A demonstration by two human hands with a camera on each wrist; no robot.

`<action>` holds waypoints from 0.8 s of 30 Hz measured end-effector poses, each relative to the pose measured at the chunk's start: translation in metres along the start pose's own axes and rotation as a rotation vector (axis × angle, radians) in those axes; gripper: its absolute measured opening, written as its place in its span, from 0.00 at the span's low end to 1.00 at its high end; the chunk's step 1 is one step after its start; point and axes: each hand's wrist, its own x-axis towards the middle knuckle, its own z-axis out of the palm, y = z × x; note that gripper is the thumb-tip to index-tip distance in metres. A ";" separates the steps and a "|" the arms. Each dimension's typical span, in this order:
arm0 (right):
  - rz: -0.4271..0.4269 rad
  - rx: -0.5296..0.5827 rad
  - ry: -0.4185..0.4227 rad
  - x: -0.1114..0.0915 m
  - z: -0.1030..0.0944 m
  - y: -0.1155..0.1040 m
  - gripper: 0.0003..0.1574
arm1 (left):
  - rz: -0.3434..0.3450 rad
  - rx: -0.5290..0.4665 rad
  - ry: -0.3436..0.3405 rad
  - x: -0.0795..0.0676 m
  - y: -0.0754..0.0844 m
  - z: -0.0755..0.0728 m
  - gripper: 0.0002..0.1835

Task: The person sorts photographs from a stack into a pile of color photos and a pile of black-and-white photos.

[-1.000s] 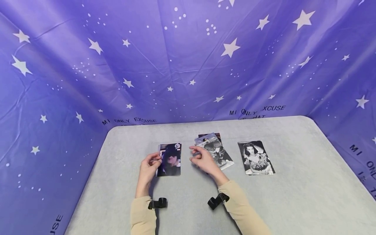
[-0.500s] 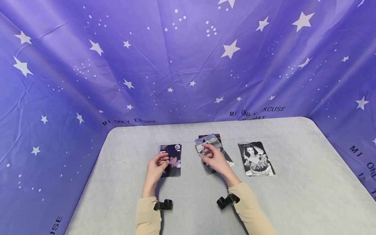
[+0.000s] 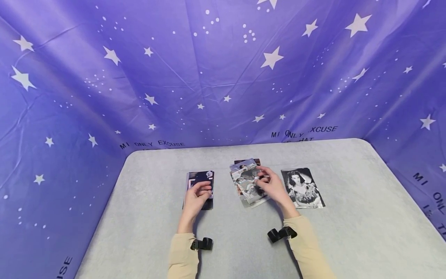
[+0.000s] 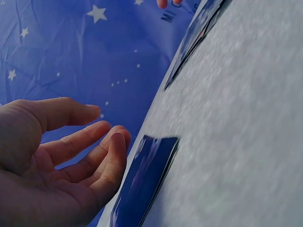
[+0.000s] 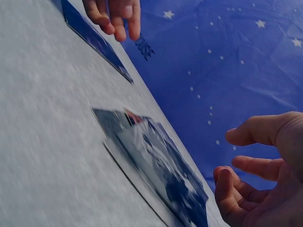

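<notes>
My left hand point(image 3: 196, 197) hovers over the lower part of the left stack of photo cards point(image 3: 201, 176), whose top card is dark. Its fingers are loosely bent, with a gap between thumb and fingertips in the left wrist view and nothing in them. Over the right side of the middle pile of photo cards point(image 3: 248, 186) is my right hand point(image 3: 276, 190). Its fingers are relaxed too, and the right wrist view shows nothing between thumb and fingers. That pile is fanned unevenly, a black-and-white photo on top; my fingers hide part of it.
Right of my right hand lies another stack of photo cards point(image 3: 303, 190), topped by a black-and-white portrait. All rest on a grey table point(image 3: 362, 201) with rounded far corners. A purple star-printed curtain point(image 3: 223, 77) stands along its back and sides.
Both hands have moved to the right. My left hand went from the left stack's edge to over it; my right hand crossed the middle pile to its right side, uncovering more of it.
</notes>
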 end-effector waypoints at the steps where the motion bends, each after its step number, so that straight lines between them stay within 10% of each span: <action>1: 0.004 -0.005 0.010 0.003 -0.003 0.006 0.33 | -0.001 0.000 -0.010 -0.001 0.005 0.003 0.18; 16: 0.039 -0.102 0.073 0.005 -0.025 0.033 0.34 | -0.019 -0.060 -0.133 -0.004 0.018 0.042 0.21; 24: 0.057 -0.129 0.062 -0.001 -0.030 0.032 0.33 | -0.060 -0.156 -0.163 0.000 -0.005 0.067 0.29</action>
